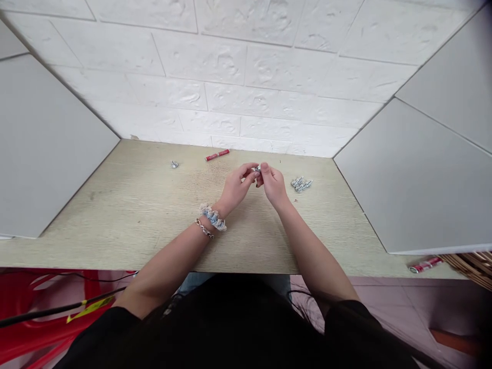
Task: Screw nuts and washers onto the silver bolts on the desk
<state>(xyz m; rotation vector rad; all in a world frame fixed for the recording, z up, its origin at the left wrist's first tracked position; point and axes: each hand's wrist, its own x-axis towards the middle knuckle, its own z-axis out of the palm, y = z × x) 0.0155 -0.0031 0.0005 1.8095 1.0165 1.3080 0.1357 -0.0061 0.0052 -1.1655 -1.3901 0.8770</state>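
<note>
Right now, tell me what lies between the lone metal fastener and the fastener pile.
In the head view, the left hand and right hand lie between them, holding a small metal piece; a red tube lies farther back.

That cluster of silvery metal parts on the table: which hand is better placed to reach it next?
Probably the right hand: the cluster lies on its side, close by, while the left hand is farther away. Both hands' fingers meet at a small metal piece.
</note>
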